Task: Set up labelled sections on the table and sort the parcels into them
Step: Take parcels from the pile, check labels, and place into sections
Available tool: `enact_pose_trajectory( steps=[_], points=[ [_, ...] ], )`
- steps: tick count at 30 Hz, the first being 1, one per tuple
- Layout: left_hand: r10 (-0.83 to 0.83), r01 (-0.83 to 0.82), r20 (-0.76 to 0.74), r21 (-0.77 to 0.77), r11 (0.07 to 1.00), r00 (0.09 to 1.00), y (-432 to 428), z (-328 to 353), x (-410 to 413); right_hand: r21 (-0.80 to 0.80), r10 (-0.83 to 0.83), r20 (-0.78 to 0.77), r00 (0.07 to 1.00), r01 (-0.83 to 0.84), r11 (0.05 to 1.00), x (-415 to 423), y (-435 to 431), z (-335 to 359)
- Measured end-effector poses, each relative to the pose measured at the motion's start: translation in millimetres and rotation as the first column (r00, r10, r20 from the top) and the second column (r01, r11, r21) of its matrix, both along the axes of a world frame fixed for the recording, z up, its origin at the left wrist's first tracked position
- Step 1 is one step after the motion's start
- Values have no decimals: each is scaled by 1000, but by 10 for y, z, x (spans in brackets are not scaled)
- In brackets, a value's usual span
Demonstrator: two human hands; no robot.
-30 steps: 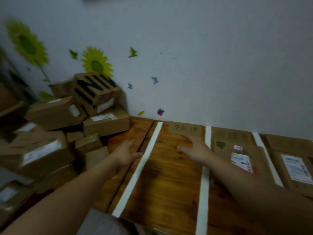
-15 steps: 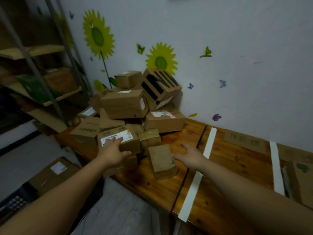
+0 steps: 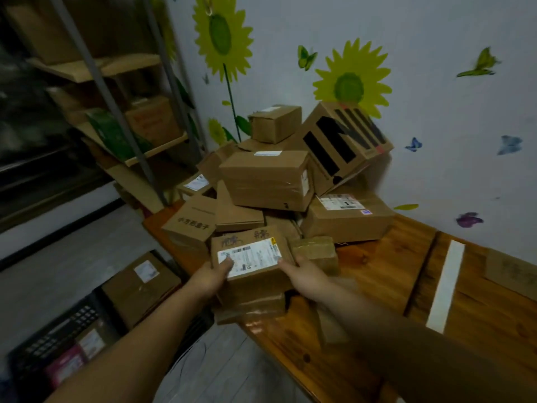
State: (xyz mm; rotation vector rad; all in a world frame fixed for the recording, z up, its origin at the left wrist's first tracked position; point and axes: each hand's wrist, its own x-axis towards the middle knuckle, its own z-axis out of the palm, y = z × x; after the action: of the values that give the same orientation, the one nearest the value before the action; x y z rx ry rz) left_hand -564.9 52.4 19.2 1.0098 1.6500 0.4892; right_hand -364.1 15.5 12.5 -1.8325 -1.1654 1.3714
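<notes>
A small brown parcel (image 3: 255, 274) with a white shipping label on top sits at the front of the pile, on another flat box. My left hand (image 3: 210, 276) grips its left side, thumb on the label. My right hand (image 3: 302, 273) holds its right side. Behind it a heap of cardboard parcels (image 3: 267, 178) fills the left end of the wooden table (image 3: 377, 274), against the wall. A strip of white tape (image 3: 446, 285) marks a section border to the right, with a cardboard label (image 3: 511, 271) beyond it.
A taped small box (image 3: 316, 253) lies right beside the held parcel. A black-striped box (image 3: 343, 144) leans on the wall. Shelving (image 3: 122, 112) with boxes stands at left. On the floor below are a box (image 3: 139, 283) and a black crate (image 3: 55, 350).
My view swung left from the taped sections to the parcel pile. Both hands moved left from the table's sections and closed on the labelled parcel at the front of the pile.
</notes>
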Motion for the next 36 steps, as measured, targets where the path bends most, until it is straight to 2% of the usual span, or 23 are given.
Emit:
enact_pose_trajectory(
  steps=[2,4,7,8,11,16,19,26,31,36],
  points=[
    [11,-12,12,58,998,1000,16,3,14,11,-55,-44,998,55,998,-86,30,-2],
    [-22,17,21,196,980,1000,26,55,12,79,-135,-15,991,136,988,-108,51,26],
    [-112,53,158,335,941,981,62,245,-24,198,-266,-15,964,264,944,-151,26,182],
    [-151,67,206,365,929,967,86,325,-45,238,-317,-25,948,314,919,-181,2,248],
    [-286,152,225,473,868,931,138,512,-115,364,-451,-57,891,439,822,-283,-122,419],
    [-477,233,254,626,744,841,23,848,-177,510,-542,-130,830,525,682,-481,-532,743],
    [-567,283,258,664,692,782,-128,983,-105,583,-611,-99,785,544,603,-491,-836,888],
    [-679,383,284,652,655,677,-592,1161,353,647,-750,-18,661,580,495,-231,-1626,1104],
    [-797,475,237,696,538,555,-1284,1291,882,686,-860,29,510,615,389,206,-2418,1132],
    [-859,553,141,711,434,493,-2136,1228,1726,690,-915,49,400,649,321,733,-3498,1166]
  ],
)
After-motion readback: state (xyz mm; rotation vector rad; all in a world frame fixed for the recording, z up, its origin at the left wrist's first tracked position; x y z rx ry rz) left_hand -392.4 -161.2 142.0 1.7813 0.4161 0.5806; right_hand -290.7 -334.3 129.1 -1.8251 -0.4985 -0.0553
